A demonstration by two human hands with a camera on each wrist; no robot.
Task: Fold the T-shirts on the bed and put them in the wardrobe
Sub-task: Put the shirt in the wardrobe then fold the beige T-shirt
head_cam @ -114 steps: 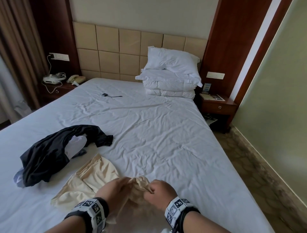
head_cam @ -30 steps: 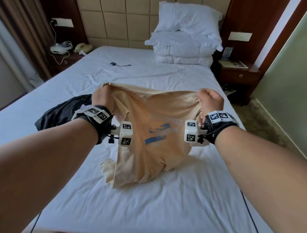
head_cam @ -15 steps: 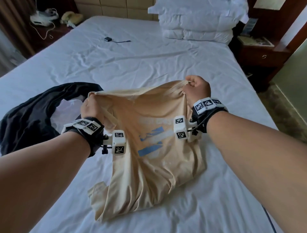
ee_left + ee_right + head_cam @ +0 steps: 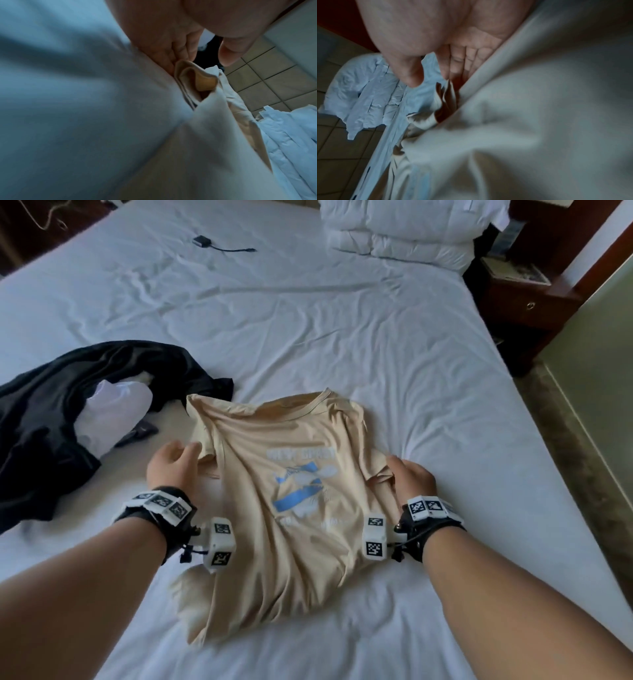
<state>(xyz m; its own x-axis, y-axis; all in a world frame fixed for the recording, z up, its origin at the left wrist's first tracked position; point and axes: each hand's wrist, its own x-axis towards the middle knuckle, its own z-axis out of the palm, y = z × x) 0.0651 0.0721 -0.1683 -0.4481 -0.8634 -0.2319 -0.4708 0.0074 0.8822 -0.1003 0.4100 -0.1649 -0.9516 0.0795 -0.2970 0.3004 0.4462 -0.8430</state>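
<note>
A beige T-shirt (image 4: 274, 508) with a blue print lies face up on the white bed sheet (image 4: 342, 320), collar pointing away from me. My left hand (image 4: 173, 462) rests beside its left sleeve; its fingers (image 4: 163, 51) are straight and touch the sleeve hem (image 4: 193, 75), with the thumb apart. My right hand (image 4: 409, 477) lies at the right sleeve. Its fingers (image 4: 462, 60) are straight against the bunched sleeve fabric (image 4: 447, 97), and the thumb is lifted clear. A crumpled black T-shirt (image 4: 44, 422) lies to the left with a white garment (image 4: 113, 409) in it.
Stacked white pillows and a duvet (image 4: 404, 231) sit at the head of the bed. A small black device with a cable (image 4: 202, 241) lies on the far sheet. A dark wooden nightstand (image 4: 524, 302) and patterned floor (image 4: 582, 474) are to the right.
Both hands held the beige T-shirt up by its shoulders; it now lies flat on the bed. The hands have let go and moved down to the sleeves.
</note>
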